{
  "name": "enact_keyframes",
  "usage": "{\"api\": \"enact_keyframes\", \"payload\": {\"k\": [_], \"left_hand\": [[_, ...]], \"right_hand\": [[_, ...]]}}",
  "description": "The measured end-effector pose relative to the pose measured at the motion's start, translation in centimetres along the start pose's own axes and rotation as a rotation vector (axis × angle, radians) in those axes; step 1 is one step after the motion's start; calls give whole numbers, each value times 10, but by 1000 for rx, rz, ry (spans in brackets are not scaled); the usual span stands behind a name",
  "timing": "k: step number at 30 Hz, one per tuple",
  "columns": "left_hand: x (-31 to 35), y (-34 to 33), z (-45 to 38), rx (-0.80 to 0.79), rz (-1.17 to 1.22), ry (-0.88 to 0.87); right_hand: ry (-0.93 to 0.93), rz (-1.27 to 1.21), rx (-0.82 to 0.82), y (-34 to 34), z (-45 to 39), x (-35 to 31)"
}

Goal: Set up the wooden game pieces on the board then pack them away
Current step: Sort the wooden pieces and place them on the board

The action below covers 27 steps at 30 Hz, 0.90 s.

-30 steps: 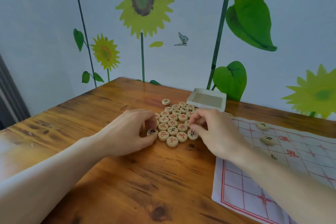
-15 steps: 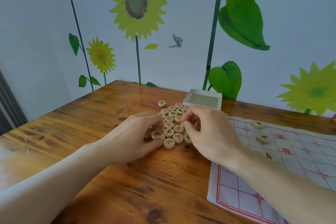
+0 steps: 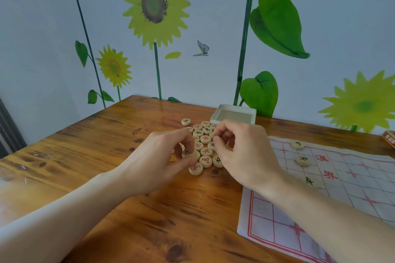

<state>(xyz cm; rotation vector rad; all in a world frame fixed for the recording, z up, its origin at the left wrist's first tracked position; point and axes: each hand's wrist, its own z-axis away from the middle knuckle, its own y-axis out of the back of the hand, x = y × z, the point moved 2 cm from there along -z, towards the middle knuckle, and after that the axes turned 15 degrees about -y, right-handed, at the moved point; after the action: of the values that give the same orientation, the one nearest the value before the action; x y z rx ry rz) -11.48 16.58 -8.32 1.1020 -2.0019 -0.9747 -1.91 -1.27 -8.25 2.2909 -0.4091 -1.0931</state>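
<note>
A pile of round wooden game pieces (image 3: 205,139) with red and black characters lies on the wooden table (image 3: 128,198). My left hand (image 3: 158,158) pinches a black-marked piece (image 3: 186,153) between thumb and fingers at the pile's left edge. My right hand (image 3: 243,151) hovers over the pile's right side with its fingertips curled together; whether they hold a piece is hidden. The white board sheet (image 3: 346,194) with a red grid lies to the right. Three black-marked pieces (image 3: 297,145) sit on it.
An open white box (image 3: 234,113) stands just behind the pile near the wall. One stray piece (image 3: 186,121) lies at the pile's far left. A brown box corner (image 3: 390,137) shows at the right edge. The sunflower wall closes the table's far side.
My left hand has tilted a black-marked piece up off the table at the pile's left edge. My right fingers have curled in and risen over the pile's far right.
</note>
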Motion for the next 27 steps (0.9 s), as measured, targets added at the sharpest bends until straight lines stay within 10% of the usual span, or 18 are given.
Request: {"api": "enact_keyframes", "payload": {"k": [13, 20, 27], "left_hand": [[-5, 15, -17, -4, -112, -14], [-17, 3, -47, -423, -220, -148], [-17, -5, -55, -493, -262, -173]], "right_hand": [[108, -39, 110, 4, 4, -5], [114, -25, 87, 1, 7, -4], [106, -6, 69, -1, 5, 2]]}}
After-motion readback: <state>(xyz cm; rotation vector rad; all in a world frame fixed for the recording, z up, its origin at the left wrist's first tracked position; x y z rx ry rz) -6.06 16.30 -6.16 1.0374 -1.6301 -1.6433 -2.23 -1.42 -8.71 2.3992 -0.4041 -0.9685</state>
